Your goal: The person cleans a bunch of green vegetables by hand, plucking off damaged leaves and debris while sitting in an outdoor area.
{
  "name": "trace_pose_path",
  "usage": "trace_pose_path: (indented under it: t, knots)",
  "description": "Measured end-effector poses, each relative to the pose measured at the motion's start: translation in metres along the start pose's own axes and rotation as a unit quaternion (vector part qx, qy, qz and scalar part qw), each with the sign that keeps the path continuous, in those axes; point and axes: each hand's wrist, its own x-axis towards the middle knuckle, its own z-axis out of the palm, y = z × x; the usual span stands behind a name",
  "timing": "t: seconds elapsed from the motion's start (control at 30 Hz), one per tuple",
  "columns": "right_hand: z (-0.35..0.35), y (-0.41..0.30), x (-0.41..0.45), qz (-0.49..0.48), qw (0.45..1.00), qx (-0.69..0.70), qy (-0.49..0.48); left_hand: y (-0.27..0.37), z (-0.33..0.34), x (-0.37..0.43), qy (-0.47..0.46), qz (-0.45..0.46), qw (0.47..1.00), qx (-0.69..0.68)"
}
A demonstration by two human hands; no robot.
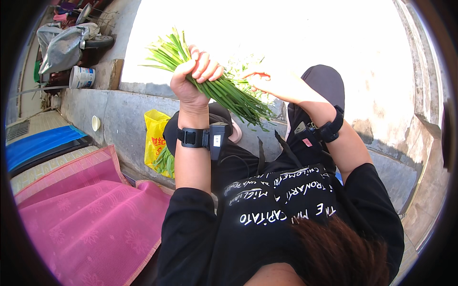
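Observation:
A thick bunch of green garlic chives (236, 94) is clasped in my left hand (196, 73), raised in front of my knees. The pale cut ends stick out at the upper left, and the dark leaf tips hang toward the lower right. My right hand (266, 82) is just to the right of the bunch, fingers parted and slightly bent, with nothing visible in them. Strong sunlight washes out much of that hand. Behind it, loose chive bits (243, 66) lie scattered on the bright ground.
A yellow plastic bag (153, 125) with more green leaves (165, 161) stands beside my left leg. A small pale bowl (96, 123) rests on the concrete (118, 111). Pink patterned fabric (89, 218) spreads at lower left. A white bucket (82, 77) stands near a covered vehicle (66, 44).

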Motion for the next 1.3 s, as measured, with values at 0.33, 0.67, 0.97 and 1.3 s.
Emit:
trace_pose_path:
  t: [0.33, 0.67, 0.97, 1.3]
  knots:
    - [0.009, -0.005, -0.002, -0.048, 0.993, -0.088, 0.059, -0.002, -0.002, 0.001, 0.011, 0.01, 1.0, -0.002]
    - [0.027, 0.014, 0.008, -0.266, 0.886, -0.304, 0.228, -0.005, -0.001, 0.0, 0.028, 0.022, 0.999, -0.013]
    - [0.025, 0.013, 0.018, -0.369, 0.848, -0.299, 0.236, -0.007, 0.001, 0.001, 0.057, 0.031, 0.998, -0.012]
    - [0.027, 0.004, 0.013, -0.205, 0.953, -0.119, 0.19, -0.012, 0.0, 0.0, 0.061, -0.007, 0.998, -0.006]
